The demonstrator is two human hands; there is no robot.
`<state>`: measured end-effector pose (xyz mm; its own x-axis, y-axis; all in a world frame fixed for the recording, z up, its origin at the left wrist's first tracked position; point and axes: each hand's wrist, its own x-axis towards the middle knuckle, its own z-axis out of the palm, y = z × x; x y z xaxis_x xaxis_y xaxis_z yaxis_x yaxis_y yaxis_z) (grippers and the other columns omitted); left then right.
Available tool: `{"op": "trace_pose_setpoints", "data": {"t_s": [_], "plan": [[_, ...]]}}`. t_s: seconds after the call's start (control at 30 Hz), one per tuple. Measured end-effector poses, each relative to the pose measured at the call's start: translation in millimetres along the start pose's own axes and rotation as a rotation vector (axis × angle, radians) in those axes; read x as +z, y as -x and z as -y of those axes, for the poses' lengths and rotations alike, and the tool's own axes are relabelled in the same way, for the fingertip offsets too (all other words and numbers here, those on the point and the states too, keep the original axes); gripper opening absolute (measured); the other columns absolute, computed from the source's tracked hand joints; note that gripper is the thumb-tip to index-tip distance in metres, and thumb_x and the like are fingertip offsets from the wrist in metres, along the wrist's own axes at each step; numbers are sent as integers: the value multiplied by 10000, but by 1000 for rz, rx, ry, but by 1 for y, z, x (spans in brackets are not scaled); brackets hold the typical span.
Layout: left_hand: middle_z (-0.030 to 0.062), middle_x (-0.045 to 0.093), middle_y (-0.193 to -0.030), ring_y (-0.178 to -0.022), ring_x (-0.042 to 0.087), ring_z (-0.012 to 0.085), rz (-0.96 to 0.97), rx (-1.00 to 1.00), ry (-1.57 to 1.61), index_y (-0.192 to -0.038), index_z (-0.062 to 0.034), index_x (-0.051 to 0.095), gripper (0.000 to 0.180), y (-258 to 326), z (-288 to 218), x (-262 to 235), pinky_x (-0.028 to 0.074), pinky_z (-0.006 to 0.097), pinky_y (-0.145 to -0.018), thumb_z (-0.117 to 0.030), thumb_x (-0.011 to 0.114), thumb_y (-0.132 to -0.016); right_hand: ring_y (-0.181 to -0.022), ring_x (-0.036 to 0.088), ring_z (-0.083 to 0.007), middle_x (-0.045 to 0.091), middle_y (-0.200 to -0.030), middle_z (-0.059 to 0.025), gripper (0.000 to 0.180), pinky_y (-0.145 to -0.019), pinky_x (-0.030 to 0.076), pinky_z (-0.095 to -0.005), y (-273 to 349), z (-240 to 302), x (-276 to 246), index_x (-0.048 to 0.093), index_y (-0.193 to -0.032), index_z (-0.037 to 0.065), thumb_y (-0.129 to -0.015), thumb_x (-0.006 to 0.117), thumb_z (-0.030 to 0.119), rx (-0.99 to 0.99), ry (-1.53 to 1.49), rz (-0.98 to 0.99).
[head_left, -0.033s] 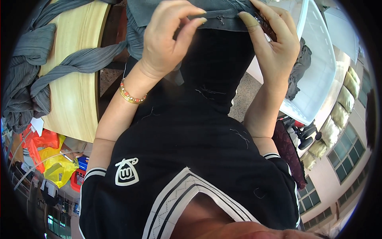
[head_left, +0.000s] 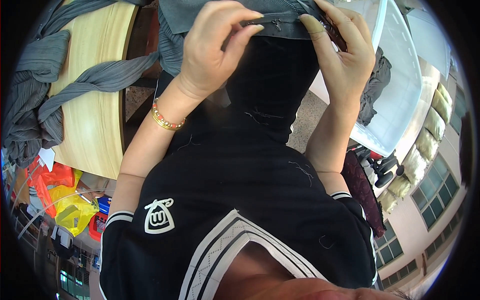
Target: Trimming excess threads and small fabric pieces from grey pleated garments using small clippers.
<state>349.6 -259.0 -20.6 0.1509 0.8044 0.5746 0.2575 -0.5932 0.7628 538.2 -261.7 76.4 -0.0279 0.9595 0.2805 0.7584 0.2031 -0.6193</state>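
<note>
Dark grey fabric (head_left: 287,31) with a hemmed edge lies across my black-clad lap at the top of the view. A small dark metal piece, like a hook or clasp (head_left: 276,24), sits near that edge. My left hand (head_left: 212,50) is over the fabric, thumb and forefinger in a near pinch; anything fine between the tips is too small to tell. My right hand (head_left: 346,52) curls at the fabric's right side, around a small pointed metal tool (head_left: 303,6), mostly hidden by the fingers. A yellowish wrap covers the right thumb tip.
At left, twisted grey ribbed cloth (head_left: 100,75) drapes over a pale wooden board (head_left: 90,120). Red and yellow plastic bags (head_left: 75,212) lie below it. A white plastic bin (head_left: 397,110) with dark cloth stands at right. Loose threads (head_left: 300,170) cling to my black top.
My left hand has shifted slightly to the right. My right hand has barely moved.
</note>
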Motion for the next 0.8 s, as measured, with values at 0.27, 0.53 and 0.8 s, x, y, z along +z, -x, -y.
{"op": "trace_pose_setpoints", "data": {"t_s": [0.27,0.53,0.8], "plan": [[82,648,-1088,-870,665,161,31,43,-29,-1169,-32,694,283,-1,15,14,554,253,-759,-9,738,-891,-777,528,-98,592,-902,-35,337,-665,387,-209,1,-14,10,713,-1167,-19,-836,777,-15,-67,-128,-86],[120,617,-913,-797,637,278,-352,485,145,-921,1,691,183,-15,61,51,518,341,-704,18,801,-775,-761,526,-98,582,-885,-30,326,-654,382,-212,0,-14,13,713,-1164,-17,-842,766,-21,-42,-120,-78],[125,614,-922,-830,635,304,-378,546,123,-939,-13,652,155,-11,62,47,524,370,-736,16,754,-826,-771,534,-97,581,-888,-29,328,-658,390,-212,3,-12,13,711,-1172,-11,-848,768,-12,-45,-109,-66]]}}
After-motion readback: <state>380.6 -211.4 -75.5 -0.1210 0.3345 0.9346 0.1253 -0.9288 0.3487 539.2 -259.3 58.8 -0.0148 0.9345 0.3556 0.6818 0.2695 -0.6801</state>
